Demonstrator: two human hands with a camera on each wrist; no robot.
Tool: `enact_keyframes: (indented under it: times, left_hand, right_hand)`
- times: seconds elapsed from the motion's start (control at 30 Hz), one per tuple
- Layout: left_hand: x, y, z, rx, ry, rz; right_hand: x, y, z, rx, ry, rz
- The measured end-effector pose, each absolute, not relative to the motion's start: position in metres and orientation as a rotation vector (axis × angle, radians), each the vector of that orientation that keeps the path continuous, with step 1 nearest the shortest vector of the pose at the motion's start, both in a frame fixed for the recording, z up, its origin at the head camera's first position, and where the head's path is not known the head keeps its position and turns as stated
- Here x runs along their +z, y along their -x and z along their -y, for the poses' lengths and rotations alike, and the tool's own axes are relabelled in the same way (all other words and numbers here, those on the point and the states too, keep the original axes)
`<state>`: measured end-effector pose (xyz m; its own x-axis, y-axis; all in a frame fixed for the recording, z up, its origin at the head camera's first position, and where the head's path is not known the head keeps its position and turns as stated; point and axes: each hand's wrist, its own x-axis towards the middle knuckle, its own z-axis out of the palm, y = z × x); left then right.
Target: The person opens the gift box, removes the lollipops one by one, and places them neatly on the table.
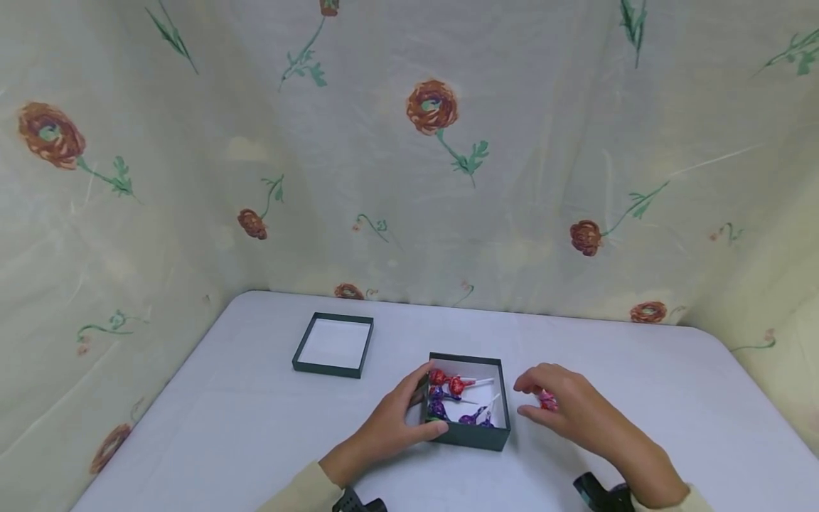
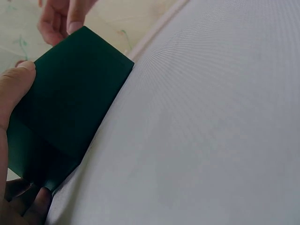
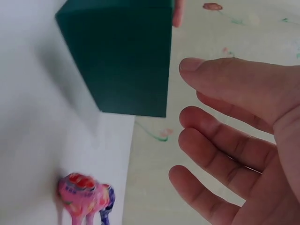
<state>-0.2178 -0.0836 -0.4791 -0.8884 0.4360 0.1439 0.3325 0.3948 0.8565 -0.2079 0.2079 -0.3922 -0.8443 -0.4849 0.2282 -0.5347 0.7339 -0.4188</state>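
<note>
A dark green open box (image 1: 472, 435) stands on the white table (image 1: 243, 419). It holds several wrapped lollipops, red ones (image 1: 448, 382) at the back and purple ones (image 1: 476, 417) at the front. My left hand (image 1: 399, 419) grips the box's left side, with the thumb on the near wall; the left wrist view shows that thumb (image 2: 14, 89) against the box (image 2: 70, 108). My right hand (image 1: 563, 409) hovers just right of the box with relaxed, empty fingers (image 3: 220, 145). A pink lollipop (image 3: 83, 194) lies on the table under it, and also shows beneath the palm (image 1: 547, 402) from the head.
The box's lid (image 1: 334, 345) lies upside down on the table, behind and left of the box. A flowered cloth (image 1: 435, 178) hangs as a backdrop on the far and both side edges. The table's rounded corners sit at the back.
</note>
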Motion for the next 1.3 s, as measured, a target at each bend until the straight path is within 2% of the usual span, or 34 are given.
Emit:
enact_keyframes:
  times: [0.77, 1.3]
  left_hand:
    - [-0.478, 0.217, 0.084, 1.527, -0.683, -2.521]
    - [-0.477, 0.217, 0.084, 1.528, -0.678, -2.511]
  right_hand:
    - [-0.394, 0.222, -0.166, 0.803, -0.966, 2.826]
    - [-0.411, 0.24, -0.144, 0.873, -0.926, 2.823]
